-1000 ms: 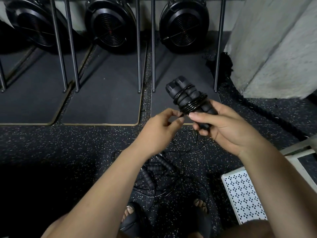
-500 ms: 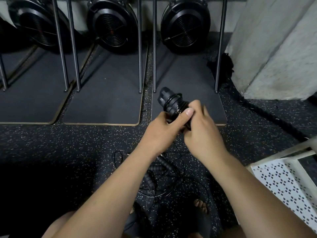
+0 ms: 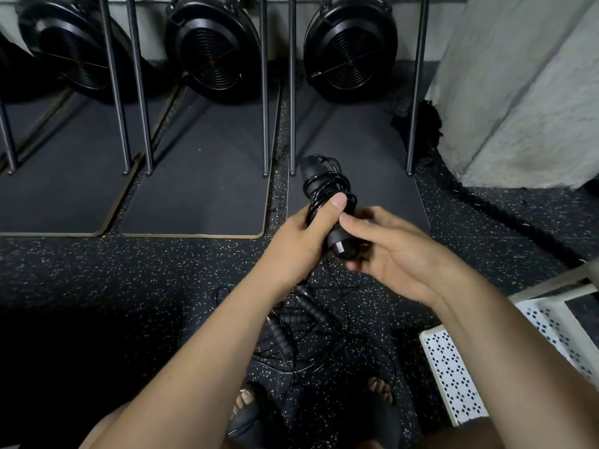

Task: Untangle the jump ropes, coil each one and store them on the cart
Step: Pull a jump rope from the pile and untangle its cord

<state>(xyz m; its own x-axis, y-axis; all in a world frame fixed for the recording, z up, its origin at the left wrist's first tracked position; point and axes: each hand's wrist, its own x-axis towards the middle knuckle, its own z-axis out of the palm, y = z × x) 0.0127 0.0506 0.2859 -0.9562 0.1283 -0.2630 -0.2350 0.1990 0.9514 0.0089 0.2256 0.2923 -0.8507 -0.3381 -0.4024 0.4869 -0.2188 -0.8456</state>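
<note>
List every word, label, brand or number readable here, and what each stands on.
None can be read.
The coiled jump rope in the left hand shows no lettering.
The red marks on the fan wheels are too small to tell.
The white cart bears only a punched pattern.

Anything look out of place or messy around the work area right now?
Yes: a tangle of jump ropes lies on the floor by the feet, cords and handles crossing every way. The wound bundle in the left hand looks tidy.

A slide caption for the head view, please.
Left hand and right hand hold a coiled jump rope above tangled ropes.
</note>
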